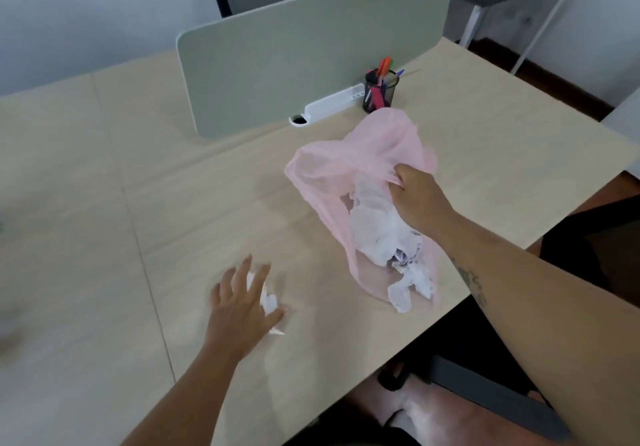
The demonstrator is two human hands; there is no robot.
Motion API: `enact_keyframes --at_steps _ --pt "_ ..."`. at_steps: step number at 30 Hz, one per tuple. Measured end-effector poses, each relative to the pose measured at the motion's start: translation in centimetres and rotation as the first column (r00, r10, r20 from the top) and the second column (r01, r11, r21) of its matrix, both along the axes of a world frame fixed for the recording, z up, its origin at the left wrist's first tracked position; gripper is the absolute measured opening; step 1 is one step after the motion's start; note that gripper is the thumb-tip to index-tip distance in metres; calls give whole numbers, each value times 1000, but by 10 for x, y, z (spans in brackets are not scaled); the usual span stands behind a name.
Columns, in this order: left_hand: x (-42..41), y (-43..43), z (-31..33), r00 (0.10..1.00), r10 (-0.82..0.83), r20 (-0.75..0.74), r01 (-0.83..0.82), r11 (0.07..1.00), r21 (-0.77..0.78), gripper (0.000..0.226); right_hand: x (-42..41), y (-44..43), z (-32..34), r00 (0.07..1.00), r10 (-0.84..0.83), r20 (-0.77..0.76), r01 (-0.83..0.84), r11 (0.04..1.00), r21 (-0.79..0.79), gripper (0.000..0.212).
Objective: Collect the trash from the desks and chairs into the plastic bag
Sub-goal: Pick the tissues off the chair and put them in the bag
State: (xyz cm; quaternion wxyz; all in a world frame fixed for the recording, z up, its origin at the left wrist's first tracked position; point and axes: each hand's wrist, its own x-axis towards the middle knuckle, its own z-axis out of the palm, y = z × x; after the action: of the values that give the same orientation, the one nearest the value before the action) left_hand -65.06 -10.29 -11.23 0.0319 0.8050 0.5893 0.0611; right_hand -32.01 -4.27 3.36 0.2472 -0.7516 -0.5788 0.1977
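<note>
A thin pink plastic bag (349,161) lies on the light wooden desk (173,203), its mouth gaping toward the left. White crumpled trash (377,234) shows through the bag's lower half. My right hand (417,198) pinches the bag's rim near its middle. My left hand (242,310) is spread with fingers apart, resting over a crumpled white paper (268,302) on the desk, left of and nearer than the bag. Most of that paper is hidden under the hand.
A grey-green divider panel (304,54) stands across the desk, with a white cable tray (329,104) at its foot. A black mesh pen cup (379,94) sits just behind the bag. A dark chair (588,237) stands beyond the desk's right edge.
</note>
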Motion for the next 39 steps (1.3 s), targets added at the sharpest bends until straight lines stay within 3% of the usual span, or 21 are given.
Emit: enact_keyframes --at_steps 3,6,8,10,12,14,16,17,20,22,23,25,26,28,30,31,32,34,37,39 --pt "-19 -9 -14 994 -92 -53 93 996 0 37 -12 1 -9 1000 25 15 -25 1000 -5 23" --pt "-1 -2 1 976 -128 177 147 984 -102 6 -13 -1 -6 1000 -5 13 5 1000 -19 20" --pt "33 8 25 910 -148 388 208 971 -117 15 -7 -2 3 998 -55 1 55 998 -12 18" --pt "82 20 60 800 -280 531 322 947 13 21 1 -4 15 993 -115 -19 116 993 7 20" --pt "126 34 89 752 -386 535 393 913 107 31 8 -6 27 986 -164 1 164 986 26 27" --pt "158 51 104 817 -432 381 434 897 85 62 14 -9 36 980 -198 2 198 979 44 23" --pt "169 68 106 891 -414 186 390 908 153 93 21 -14 41 975 -221 -14 222 973 63 21" --pt "168 77 108 910 -381 166 330 905 269 95 24 -16 42 974 -227 -12 227 971 73 21" --pt "158 103 119 905 -242 350 14 840 543 76 28 -26 43 969 -245 -14 245 965 91 19" --pt "152 118 126 858 -125 498 -126 889 439 76 31 -33 38 969 -247 0 246 964 100 20" --pt "151 124 129 798 -74 598 -134 946 295 76 33 -36 34 971 -239 7 237 966 104 18" --pt "149 131 135 651 50 757 -11 998 -57 57 35 -46 25 974 -221 45 216 973 85 6" --pt "149 133 135 640 80 764 55 987 -149 38 35 -52 20 972 -213 102 205 976 78 19" --pt "147 130 135 656 38 754 97 986 -134 14 31 -72 0 933 -264 246 255 964 71 58" --pt "148 123 134 613 21 790 118 986 -118 16 19 -101 -25 826 -467 315 448 884 133 87" --pt "148 120 133 606 13 795 126 986 -113 17 11 -117 -40 763 -568 308 542 822 175 91" --pt "149 118 133 610 6 792 136 984 -113 17 0 -132 -54 720 -633 283 595 774 216 87" --pt "150 116 132 617 2 787 154 980 -123 16 -22 -153 -78 764 -618 186 585 784 205 66" --pt "150 112 132 607 10 794 179 972 -150 16 -43 -150 -101 905 -403 135 416 905 -92 56" --pt "150 110 134 592 25 806 191 967 -170 21 -44 -134 -105 934 -351 57 351 883 -311 53"
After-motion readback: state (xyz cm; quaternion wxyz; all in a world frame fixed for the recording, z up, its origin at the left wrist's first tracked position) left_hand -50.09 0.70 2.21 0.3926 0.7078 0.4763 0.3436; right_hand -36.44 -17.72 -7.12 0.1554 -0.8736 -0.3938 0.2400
